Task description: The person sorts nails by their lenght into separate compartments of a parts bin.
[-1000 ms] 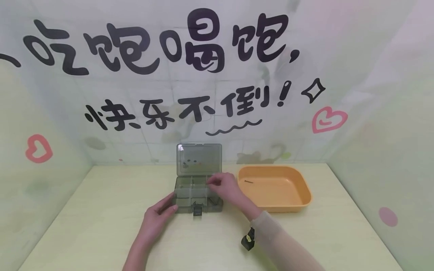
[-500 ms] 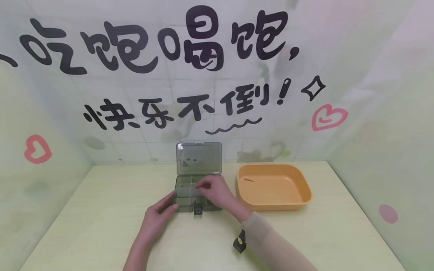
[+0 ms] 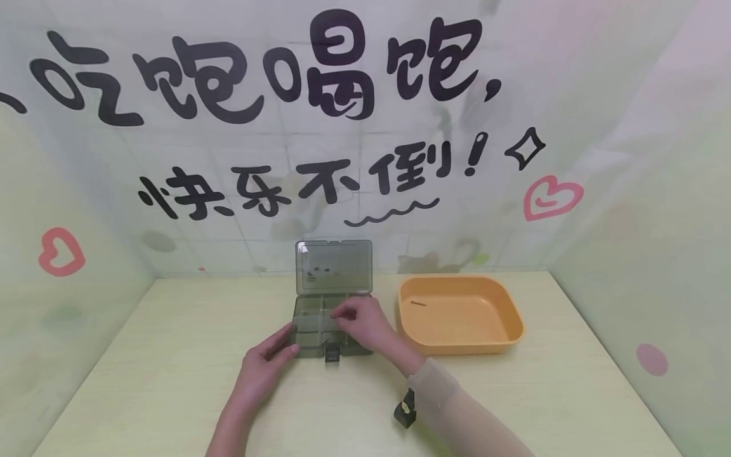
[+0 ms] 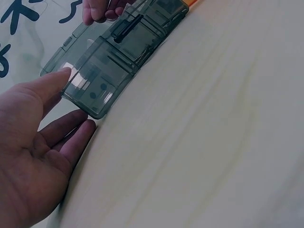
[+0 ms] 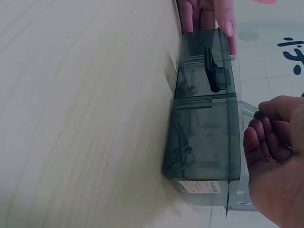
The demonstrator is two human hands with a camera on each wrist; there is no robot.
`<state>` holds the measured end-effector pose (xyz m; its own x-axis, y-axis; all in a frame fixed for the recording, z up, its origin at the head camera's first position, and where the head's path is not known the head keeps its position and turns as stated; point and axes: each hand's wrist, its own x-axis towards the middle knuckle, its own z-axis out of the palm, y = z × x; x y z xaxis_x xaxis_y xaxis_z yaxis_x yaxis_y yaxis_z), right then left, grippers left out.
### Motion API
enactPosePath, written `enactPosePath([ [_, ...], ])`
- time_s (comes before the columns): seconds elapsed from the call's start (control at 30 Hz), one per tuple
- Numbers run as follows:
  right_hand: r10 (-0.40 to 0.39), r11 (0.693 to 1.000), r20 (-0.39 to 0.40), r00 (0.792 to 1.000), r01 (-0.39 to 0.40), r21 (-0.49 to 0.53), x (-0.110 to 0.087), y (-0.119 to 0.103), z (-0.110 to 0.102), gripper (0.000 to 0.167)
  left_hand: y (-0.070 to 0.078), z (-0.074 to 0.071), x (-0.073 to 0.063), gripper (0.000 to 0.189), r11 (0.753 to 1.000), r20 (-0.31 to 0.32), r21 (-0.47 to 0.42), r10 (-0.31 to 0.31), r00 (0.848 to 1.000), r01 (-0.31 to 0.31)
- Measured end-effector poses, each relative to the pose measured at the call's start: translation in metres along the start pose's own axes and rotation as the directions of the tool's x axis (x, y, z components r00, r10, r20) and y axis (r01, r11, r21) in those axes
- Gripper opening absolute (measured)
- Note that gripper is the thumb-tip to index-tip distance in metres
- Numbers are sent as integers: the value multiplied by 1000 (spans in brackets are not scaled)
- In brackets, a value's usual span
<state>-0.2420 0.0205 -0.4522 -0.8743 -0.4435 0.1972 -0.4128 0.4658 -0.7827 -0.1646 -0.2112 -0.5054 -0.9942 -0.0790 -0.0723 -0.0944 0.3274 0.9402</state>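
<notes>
A grey see-through compartment box (image 3: 308,341) sits on the table, its lid (image 3: 334,266) raised at the back and its black latch (image 3: 332,353) at the front. My left hand (image 3: 259,374) grips the box's left end, thumb at the front corner and fingers on the side. Over the back middle compartment, my right hand (image 3: 368,325) has thumb and forefinger pinched together. Between those fingertips a small dark piece (image 5: 259,115) shows in the right wrist view, too small to name. Inside the box lie several screws (image 5: 183,149), at its right end, and small metal bits (image 5: 190,89).
An orange tray (image 3: 462,349) stands right of the box, with one screw (image 3: 419,303) lying in its left part. A printed wall sheet (image 3: 251,247) rises behind the table (image 3: 154,368). A black strap piece (image 3: 405,412) hangs from the right sleeve.
My right hand has moved left from over the box's back right part to the back middle, then stays there. The left hand keeps its place on the box.
</notes>
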Motion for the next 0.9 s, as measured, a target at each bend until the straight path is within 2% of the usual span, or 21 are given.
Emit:
enactPosePath([
  [0.5,20,1000,-24,1000,-20,-17,-1,4,-17,12,-1,1,0,59,1000,-3,12,6,1000,-6],
  [0.73,25,1000,-69,997,-24,17,-1,7,-36,13,-2,0,1,59,1000,-6,16,1,1000,-1],
  [0.9,70,997,-118,991,-65,43,-2,11,-55,12,-1,1,1,59,1000,-6,11,5,1000,-5],
])
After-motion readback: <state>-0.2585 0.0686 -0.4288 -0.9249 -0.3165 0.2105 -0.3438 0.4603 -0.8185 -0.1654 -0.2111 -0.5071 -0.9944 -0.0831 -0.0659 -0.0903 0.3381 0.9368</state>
